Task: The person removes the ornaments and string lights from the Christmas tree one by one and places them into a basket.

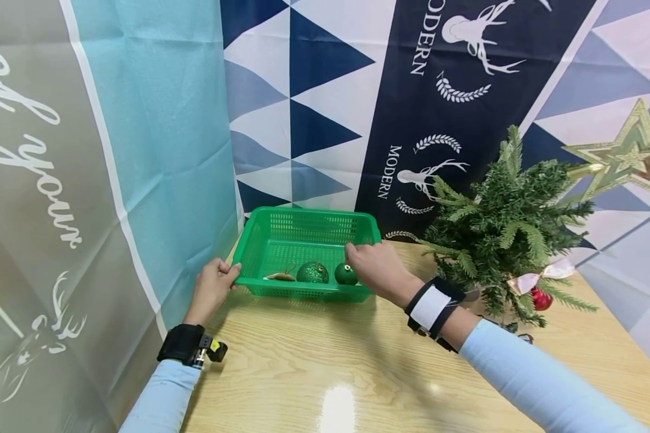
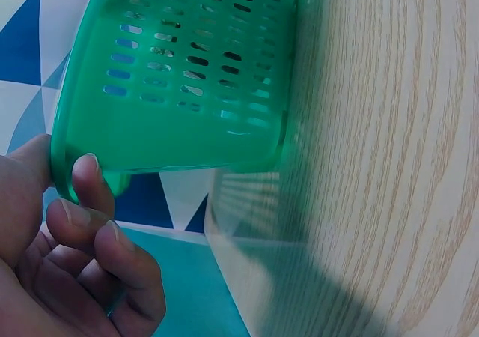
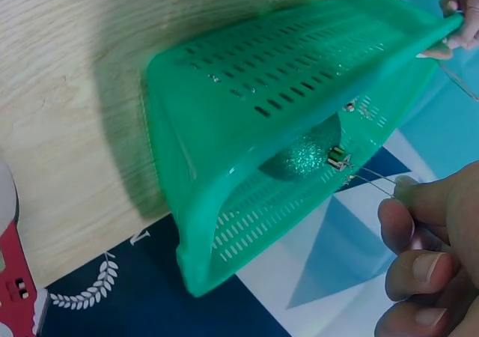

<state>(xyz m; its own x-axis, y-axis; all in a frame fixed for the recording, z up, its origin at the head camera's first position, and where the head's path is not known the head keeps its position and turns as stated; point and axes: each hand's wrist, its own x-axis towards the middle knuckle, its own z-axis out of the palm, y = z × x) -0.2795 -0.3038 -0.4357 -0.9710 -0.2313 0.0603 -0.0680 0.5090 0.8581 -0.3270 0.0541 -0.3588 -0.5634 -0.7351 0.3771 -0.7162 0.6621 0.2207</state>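
Head view: far left corner of a wooden table [image 1: 281,361]

An artificial Christmas tree [image 1: 511,231] stands by the right edge. The table reaches well out in front of the green basket [image 1: 314,227], whose long axis runs left to right, opening up. The left hand [image 1: 215,279] pinches its near left corner; the right hand [image 1: 378,266] pinches the string [image 3: 373,174] of a green bauble [image 1: 346,276], cap up, inside the near right corner.

The basket [image 2: 142,138] is smooth, slightly glossy plastic. The glittery bauble [image 1: 312,272] looks rough and sparkling, and the cap [image 3: 338,158] has a metallic shine. The worktop [image 1: 292,367] shows wood grain under a glossy finish. The hangings [image 1: 162,120] are creased, matt cloth; the star [image 1: 634,153] has grainy, glittering edges.
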